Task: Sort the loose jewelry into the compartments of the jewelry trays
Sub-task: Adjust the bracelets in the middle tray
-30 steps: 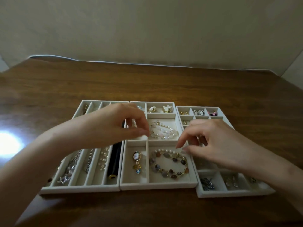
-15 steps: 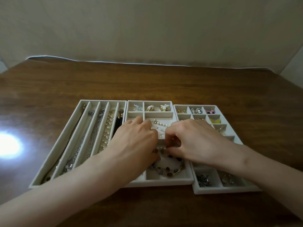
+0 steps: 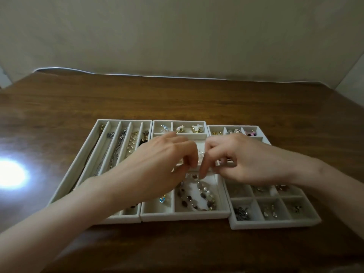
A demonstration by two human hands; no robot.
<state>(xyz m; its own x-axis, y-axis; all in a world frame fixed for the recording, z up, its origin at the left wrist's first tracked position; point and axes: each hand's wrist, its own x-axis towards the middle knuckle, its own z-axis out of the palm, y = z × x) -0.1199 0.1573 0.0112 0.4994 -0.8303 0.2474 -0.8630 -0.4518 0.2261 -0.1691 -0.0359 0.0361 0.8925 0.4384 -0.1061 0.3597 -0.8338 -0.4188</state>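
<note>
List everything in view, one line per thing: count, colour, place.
table: one, dark brown wood, under everything
trays: three, white, side by side mid-table
necklaces: several, silver and gold, long slots of left tray
pearl bracelet: one, white, middle tray, between the hands
stone bracelet: one, brown and grey, middle tray's near right compartment
brooches: three, gold and silver, middle tray's far row
earrings: several, mixed colours, small compartments of right tray
backdrop: one, beige, behind table
left hand: one, over middle tray, fingers curled
right hand: one, over middle and right trays, fingers curled
</note>
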